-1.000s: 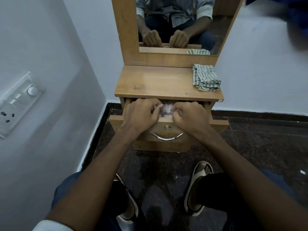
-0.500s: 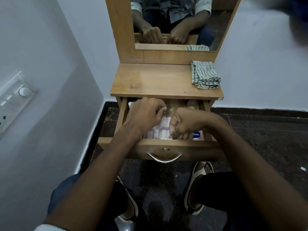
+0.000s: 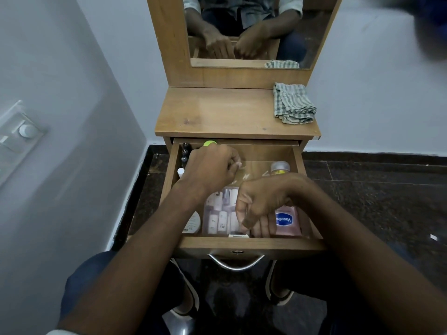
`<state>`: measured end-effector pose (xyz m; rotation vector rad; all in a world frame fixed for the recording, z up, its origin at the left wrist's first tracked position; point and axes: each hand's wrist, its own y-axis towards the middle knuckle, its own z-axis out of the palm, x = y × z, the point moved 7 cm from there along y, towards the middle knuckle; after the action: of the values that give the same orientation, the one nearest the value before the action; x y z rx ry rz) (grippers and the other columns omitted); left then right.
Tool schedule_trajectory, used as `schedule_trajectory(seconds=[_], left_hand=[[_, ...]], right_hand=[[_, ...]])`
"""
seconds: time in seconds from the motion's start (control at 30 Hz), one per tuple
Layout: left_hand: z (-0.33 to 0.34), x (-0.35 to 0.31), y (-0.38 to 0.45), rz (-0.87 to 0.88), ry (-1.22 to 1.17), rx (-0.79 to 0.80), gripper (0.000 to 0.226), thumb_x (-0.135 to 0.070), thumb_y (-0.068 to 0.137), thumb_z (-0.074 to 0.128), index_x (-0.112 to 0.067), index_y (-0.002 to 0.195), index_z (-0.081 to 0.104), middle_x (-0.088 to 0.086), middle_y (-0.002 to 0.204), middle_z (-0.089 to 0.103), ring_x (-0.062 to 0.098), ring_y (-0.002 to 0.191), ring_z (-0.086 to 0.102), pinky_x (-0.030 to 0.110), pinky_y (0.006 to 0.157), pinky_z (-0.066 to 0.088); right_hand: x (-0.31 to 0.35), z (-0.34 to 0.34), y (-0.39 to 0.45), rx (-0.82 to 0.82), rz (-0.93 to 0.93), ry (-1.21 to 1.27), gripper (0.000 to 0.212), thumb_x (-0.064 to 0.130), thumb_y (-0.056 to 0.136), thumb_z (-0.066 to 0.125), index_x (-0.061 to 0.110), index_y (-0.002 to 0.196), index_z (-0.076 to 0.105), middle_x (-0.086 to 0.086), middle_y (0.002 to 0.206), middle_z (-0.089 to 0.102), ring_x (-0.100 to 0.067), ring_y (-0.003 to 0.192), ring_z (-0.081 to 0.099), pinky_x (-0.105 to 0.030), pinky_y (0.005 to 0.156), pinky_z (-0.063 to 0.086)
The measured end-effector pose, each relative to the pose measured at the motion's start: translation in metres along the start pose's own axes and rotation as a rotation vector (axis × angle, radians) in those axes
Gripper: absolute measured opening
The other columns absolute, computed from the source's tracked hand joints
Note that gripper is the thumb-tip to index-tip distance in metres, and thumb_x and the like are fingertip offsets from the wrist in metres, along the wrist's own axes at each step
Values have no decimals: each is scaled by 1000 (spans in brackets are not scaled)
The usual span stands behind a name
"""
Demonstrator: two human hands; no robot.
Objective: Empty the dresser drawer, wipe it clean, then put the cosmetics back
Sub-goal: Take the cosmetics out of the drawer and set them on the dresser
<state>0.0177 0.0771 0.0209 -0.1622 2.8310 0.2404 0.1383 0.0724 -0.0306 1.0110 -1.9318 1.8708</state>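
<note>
Knees and sandalled feet frame the floor just under the drawer [image 3: 242,245], which stands pulled well out of the dresser [image 3: 217,112] and full, so by my reading the emptying has barely begun: nothing has been lifted out, wiping and restocking are all ahead. Nearest the front wall, the right hand [image 3: 261,209] hangs bent at the wrist, fingers curled downward among the cosmetics, just beside the pink Vaseline bottle [image 3: 286,222] and over the clear pouch of small bottles [image 3: 221,213]; whether it has closed on anything I cannot tell, since the fingertips are hidden behind the knuckles. A round white jar [image 3: 193,223] lies left of the pouch. Farther in, the left hand [image 3: 210,165] is loosely curled, palm down, over the back left part of the drawer, near a green cap [image 3: 210,143] and a row of dark small bottles [image 3: 185,153]; it appears to hold nothing. A clear bottle with yellow contents [image 3: 279,167] lies toward the back right. Beyond, on the dresser top, the checked cloth [image 3: 292,103] sits folded at the right corner, untouched, below the mirror [image 3: 246,30].
</note>
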Motion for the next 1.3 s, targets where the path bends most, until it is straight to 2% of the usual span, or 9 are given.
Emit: schedule_trajectory(seconds=[0.13, 0.3, 0.37, 0.5, 0.63, 0.83, 1.0, 1.13, 1.3], left_hand=[[4, -1, -3, -6, 38, -3, 11, -40, 96, 69, -32, 97, 76, -14, 74, 67, 17, 83, 70, 29, 59, 32], [6, -4, -2, -29, 36, -5, 11, -39, 94, 72, -32, 101, 77, -8, 97, 77, 20, 92, 72, 31, 67, 40], [9, -8, -3, -50, 0, 41, 9, -37, 94, 73, -33, 100, 77, -9, 97, 77, 19, 94, 72, 33, 72, 50], [24, -17, -7, -20, -82, 221, 18, -24, 91, 75, -30, 108, 78, -10, 99, 77, 16, 99, 72, 41, 85, 61], [34, -31, -10, 70, -103, 290, 34, -20, 89, 80, -29, 122, 74, -8, 118, 74, 12, 103, 68, 31, 83, 53], [43, -42, -11, 134, -181, 373, 29, -14, 88, 76, -19, 117, 76, -1, 113, 73, 19, 102, 69, 40, 88, 59], [49, -38, -12, 110, -185, 412, 42, -10, 86, 81, -19, 125, 72, -2, 112, 72, 17, 103, 68, 40, 90, 59], [55, -38, -14, 103, -190, 434, 25, -13, 85, 83, -18, 106, 69, -1, 97, 67, 22, 97, 68, 40, 81, 58], [56, -31, -10, 11, -389, 433, 19, -14, 87, 83, -9, 105, 78, 6, 100, 77, 26, 95, 72, 47, 88, 59]], right_hand=[[-5, -14, -7, -226, -45, -2, 16, 4, 97, 69, -9, 105, 70, -17, 83, 78, -21, 65, 76, -23, 56, 61], [-15, -68, -53, -1172, 77, -285, 13, 12, 91, 72, 19, 81, 72, 3, 78, 71, -5, 62, 65, -21, 53, 47], [-20, -70, -61, -1303, 133, -332, 15, 13, 87, 73, 24, 77, 71, 6, 79, 70, -12, 73, 64, -28, 66, 48], [-28, -65, -60, -1272, 206, -367, 11, 10, 84, 76, 20, 87, 70, 0, 99, 69, -23, 97, 65, -32, 77, 47], [-23, -59, -54, -1207, 245, -547, 27, 26, 89, 76, 17, 113, 68, -9, 126, 59, -29, 122, 47, -38, 91, 44], [-27, -51, -46, -1113, 367, -662, 45, 49, 91, 70, 17, 123, 67, -12, 129, 60, -33, 123, 46, -48, 112, 38], [-24, -60, -48, -1154, 244, -507, 39, 39, 86, 77, 19, 118, 66, -8, 130, 56, -31, 121, 49, -43, 100, 44], [-28, -63, -46, -1161, 125, -318, 50, 25, 79, 85, 23, 122, 60, 2, 119, 37, -20, 109, 45, -21, 69, 30], [-42, -61, -49, -1120, 87, -31, 77, 20, 78, 85, 22, 146, 49, -5, 136, 49, -20, 109, 55, -34, 80, 52]])
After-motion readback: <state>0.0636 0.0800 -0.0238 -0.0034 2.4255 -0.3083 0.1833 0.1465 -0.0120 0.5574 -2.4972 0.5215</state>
